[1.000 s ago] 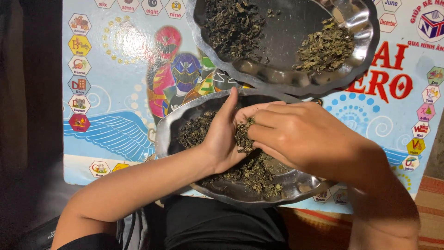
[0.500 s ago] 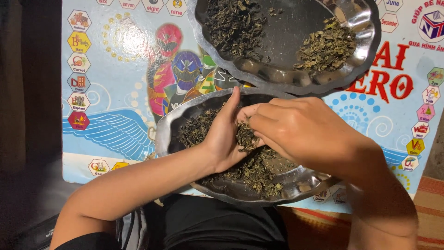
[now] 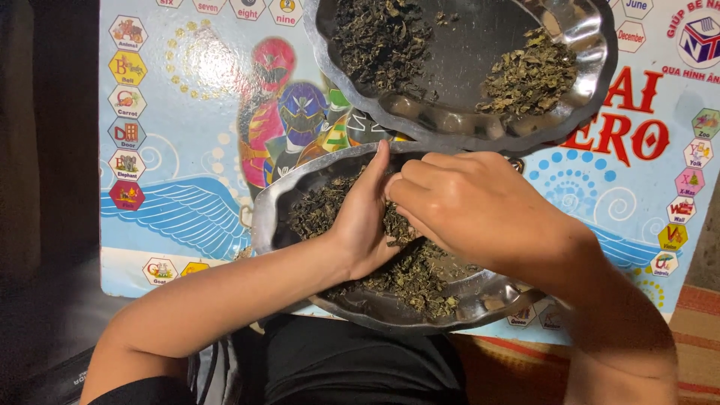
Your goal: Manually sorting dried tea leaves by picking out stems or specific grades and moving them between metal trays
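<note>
Over the near metal tray (image 3: 300, 196), the left hand (image 3: 364, 217) lies flat, fingers together, while the right hand (image 3: 472, 206) pinches dried leaves (image 3: 401, 229) against those fingers.

Leaves (image 3: 420, 281) in near tray (image 3: 487, 296)

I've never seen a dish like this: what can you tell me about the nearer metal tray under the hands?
The nearer silver metal tray is shiny, with a scalloped rim. It lies flat on a colourful printed mat, its far edge tucked under a second tray. Dried dark green leaves cover it; the left hand and right hand work in them.
</note>
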